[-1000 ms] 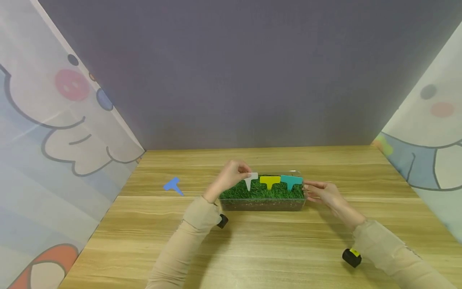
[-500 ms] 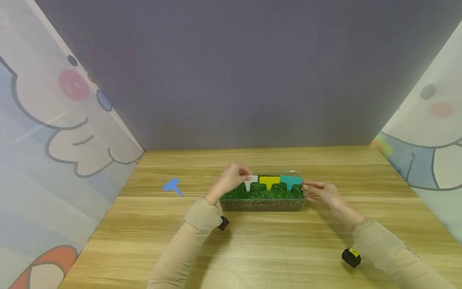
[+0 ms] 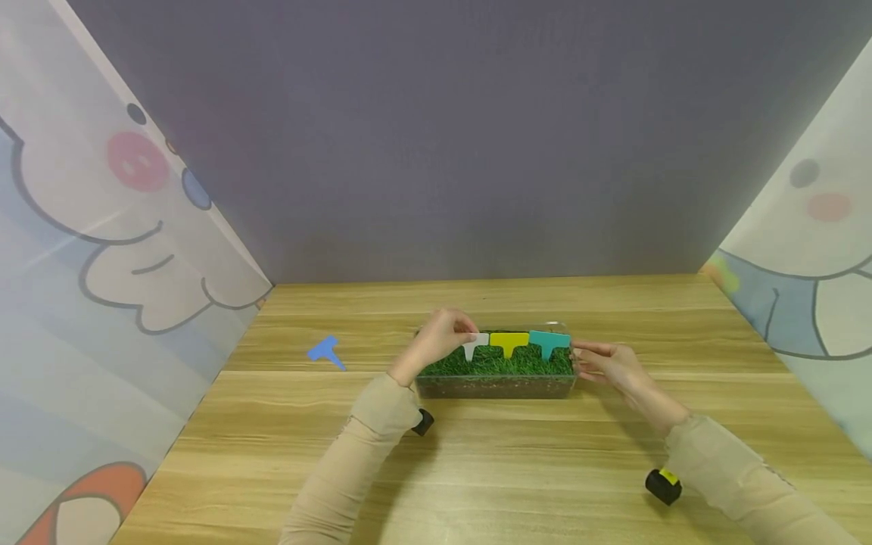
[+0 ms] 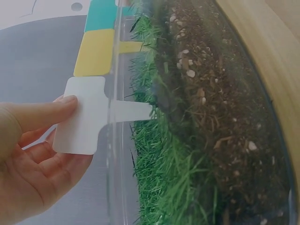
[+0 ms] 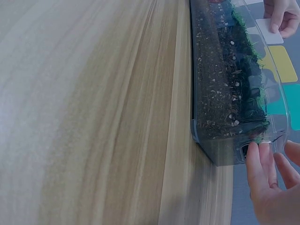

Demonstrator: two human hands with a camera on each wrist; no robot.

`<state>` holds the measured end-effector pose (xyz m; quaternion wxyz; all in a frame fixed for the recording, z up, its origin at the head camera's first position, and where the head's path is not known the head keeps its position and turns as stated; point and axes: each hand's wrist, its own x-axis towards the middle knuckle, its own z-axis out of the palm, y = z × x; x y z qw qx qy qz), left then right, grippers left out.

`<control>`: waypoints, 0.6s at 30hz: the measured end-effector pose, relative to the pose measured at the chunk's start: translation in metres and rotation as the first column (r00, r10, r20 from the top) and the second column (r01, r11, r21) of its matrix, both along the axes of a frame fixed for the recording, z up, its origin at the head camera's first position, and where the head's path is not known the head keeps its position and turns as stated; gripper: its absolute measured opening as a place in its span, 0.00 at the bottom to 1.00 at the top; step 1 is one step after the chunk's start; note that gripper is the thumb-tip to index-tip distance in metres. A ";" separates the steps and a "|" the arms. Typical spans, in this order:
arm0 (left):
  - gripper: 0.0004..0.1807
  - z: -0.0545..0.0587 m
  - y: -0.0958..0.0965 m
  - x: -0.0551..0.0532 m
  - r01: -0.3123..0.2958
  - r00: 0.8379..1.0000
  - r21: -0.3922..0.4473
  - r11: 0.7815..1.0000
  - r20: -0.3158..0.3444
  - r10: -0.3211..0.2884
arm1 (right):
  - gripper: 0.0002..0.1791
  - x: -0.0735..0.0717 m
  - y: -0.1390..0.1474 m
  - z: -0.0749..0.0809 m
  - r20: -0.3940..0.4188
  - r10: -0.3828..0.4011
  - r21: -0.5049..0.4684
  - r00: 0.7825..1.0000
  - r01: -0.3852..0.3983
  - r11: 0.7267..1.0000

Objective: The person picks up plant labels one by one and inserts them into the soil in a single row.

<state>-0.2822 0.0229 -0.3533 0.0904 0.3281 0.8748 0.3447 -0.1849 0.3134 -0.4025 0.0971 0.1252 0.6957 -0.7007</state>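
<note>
In the head view, my left hand pinches the head of a white T-shaped plant label between thumb and fingers. The label's stem points down into the grass of a clear planter box, at the left of a yellow plant label and a teal plant label, both upright. At the box's right end, my right hand rests its fairly straight fingertips against the end wall, beside a small opening. Brown soil shows through the clear side.
A blue T-shaped plant label lies flat on the wooden table, left of the box. A grey panel rises behind the table. Cartoon-printed sheets flank both sides. Black wrist cameras hang beneath the sleeves.
My left hand has moved slightly down with the white label, whose head now stands about level with the yellow one. The right hand stays at the box's end.
</note>
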 end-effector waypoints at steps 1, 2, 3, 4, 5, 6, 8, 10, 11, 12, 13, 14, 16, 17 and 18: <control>0.04 0.000 0.000 0.000 0.004 1.000 0.006 1.000 -0.003 -0.004 | 0.25 0.002 -0.003 0.005 0.009 -0.011 0.013 1.000 0.011 1.000; 0.04 0.000 0.000 0.001 0.007 1.000 0.011 1.000 -0.004 -0.007 | 0.25 0.003 -0.006 0.010 0.011 -0.013 0.030 1.000 0.013 0.999; 0.04 -0.001 0.000 0.001 0.008 1.000 0.014 1.000 -0.005 -0.008 | 0.26 0.005 -0.009 0.015 0.005 -0.013 0.041 1.000 0.013 0.999; 0.05 -0.001 0.000 0.001 0.007 1.000 0.014 1.000 -0.005 -0.007 | 0.27 0.007 -0.011 0.018 0.001 -0.008 0.053 1.000 0.008 0.999; 0.05 -0.002 0.000 0.000 0.009 1.000 0.017 1.000 -0.006 -0.009 | 0.27 0.007 -0.011 0.019 0.003 -0.012 0.057 1.000 0.012 0.998; 0.05 -0.003 0.000 0.000 0.006 1.000 0.016 1.000 -0.003 -0.006 | 0.27 0.007 -0.011 0.018 -0.002 -0.010 0.057 1.000 0.010 0.998; 0.05 -0.004 0.001 -0.001 0.001 1.000 0.013 1.000 0.004 -0.001 | 0.26 0.006 -0.010 0.016 -0.005 -0.010 0.056 1.000 0.010 0.998; 0.06 -0.005 0.002 -0.002 -0.006 1.000 0.010 1.000 0.011 0.005 | 0.24 0.006 -0.008 0.014 -0.009 -0.018 0.048 1.000 0.018 0.999; 0.06 -0.006 0.002 -0.003 -0.006 1.000 0.011 1.000 0.013 0.005 | 0.24 0.006 -0.008 0.014 -0.011 -0.018 0.051 1.000 0.018 0.999; 0.06 -0.006 0.002 -0.003 -0.006 1.000 0.010 1.000 0.014 0.006 | 0.24 0.006 -0.009 0.014 -0.011 -0.017 0.057 1.000 0.017 0.998; 0.06 -0.006 0.002 -0.003 -0.005 1.000 0.011 1.000 0.014 0.005 | 0.24 0.005 -0.009 0.014 -0.008 -0.018 0.062 1.000 0.018 0.998; 0.06 -0.006 0.002 -0.003 -0.005 1.000 0.009 1.000 0.016 0.005 | 0.25 0.006 -0.010 0.015 -0.008 -0.016 0.079 1.000 0.016 0.997; 0.06 -0.006 0.003 -0.003 -0.002 1.000 0.007 1.000 0.015 0.002 | 0.25 0.006 -0.010 0.016 0.000 -0.020 0.090 1.000 0.020 0.996; 0.05 -0.007 0.003 -0.003 0.000 1.000 0.007 1.000 0.013 0.000 | 0.26 0.006 -0.011 0.017 -0.001 -0.010 0.102 1.000 0.010 0.995; 0.05 -0.007 0.003 -0.004 0.000 1.000 0.007 1.000 0.011 0.000 | 0.25 0.006 -0.012 0.018 0.004 -0.009 0.104 1.000 0.008 0.995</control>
